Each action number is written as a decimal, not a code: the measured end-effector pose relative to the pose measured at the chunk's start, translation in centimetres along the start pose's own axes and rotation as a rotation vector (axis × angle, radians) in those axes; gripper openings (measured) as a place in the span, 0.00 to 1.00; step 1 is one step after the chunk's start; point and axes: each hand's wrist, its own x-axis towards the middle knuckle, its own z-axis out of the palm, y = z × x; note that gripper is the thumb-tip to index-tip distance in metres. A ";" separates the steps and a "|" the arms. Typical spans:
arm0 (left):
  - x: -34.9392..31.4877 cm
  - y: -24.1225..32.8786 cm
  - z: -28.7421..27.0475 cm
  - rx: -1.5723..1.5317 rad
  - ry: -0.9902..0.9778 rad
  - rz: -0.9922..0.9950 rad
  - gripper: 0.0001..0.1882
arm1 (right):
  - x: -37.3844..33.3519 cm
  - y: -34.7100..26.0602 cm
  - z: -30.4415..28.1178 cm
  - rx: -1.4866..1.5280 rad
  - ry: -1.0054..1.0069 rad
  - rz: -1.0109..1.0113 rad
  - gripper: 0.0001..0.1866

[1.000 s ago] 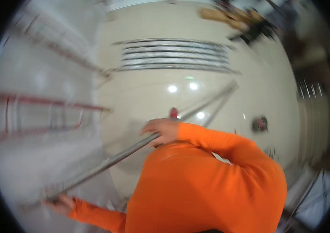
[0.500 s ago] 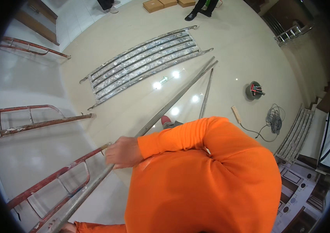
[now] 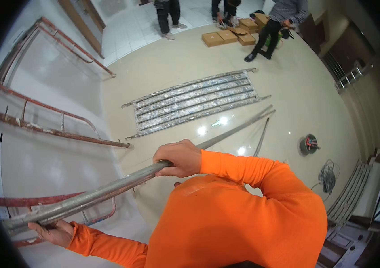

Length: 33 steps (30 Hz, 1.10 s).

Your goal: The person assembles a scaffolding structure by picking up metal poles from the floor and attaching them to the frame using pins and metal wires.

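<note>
Two long grey metal pipes, side by side, slant across from the lower left to the middle of the floor. My right hand is closed over them from above, near their middle. Under their near left end is my left hand, palm up, bearing the pipes with the thumb out to the side; its other fingers are partly hidden. A thinner metal pipe slants down beside the far end of the held ones, its lower part hidden behind my orange sleeve.
Red scaffold frames stand along the left wall. A paint-spattered scaffold plank lies ahead. At right are a bucket of tools, a coiled cable and another plank. Far off are cardboard boxes and several people.
The pipes' near end has been raised, so they now slant less steeply. Both hands have moved up with them. My view has tilted up, bringing more of the people and boxes in.
</note>
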 end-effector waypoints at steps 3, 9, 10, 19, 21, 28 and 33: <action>-1.7 0.2 2.2 0.018 -0.085 -0.015 0.27 | 0.3 0.1 -0.2 -0.043 -0.033 0.068 0.14; -1.7 -0.4 -0.8 0.083 -0.153 -0.057 0.26 | 3.5 1.2 -0.1 -0.067 -0.168 -0.012 0.16; -1.8 -0.1 -2.3 0.038 -0.210 -0.099 0.25 | 4.3 1.1 0.1 -0.097 -0.294 -0.021 0.16; -7.4 0.0 0.4 0.141 -0.312 -0.292 0.24 | 5.2 1.7 3.2 0.580 -0.621 0.002 0.14; -8.0 0.3 0.3 0.218 -0.198 -0.306 0.22 | 5.9 2.6 4.4 0.201 -0.511 -0.018 0.13; -12.1 0.1 -5.4 0.149 0.135 -0.342 0.12 | 9.3 5.3 3.9 0.313 -0.222 0.062 0.07; -13.1 -3.3 -10.1 0.074 0.291 -0.455 0.11 | 10.5 4.5 -0.5 0.294 -0.133 0.031 0.04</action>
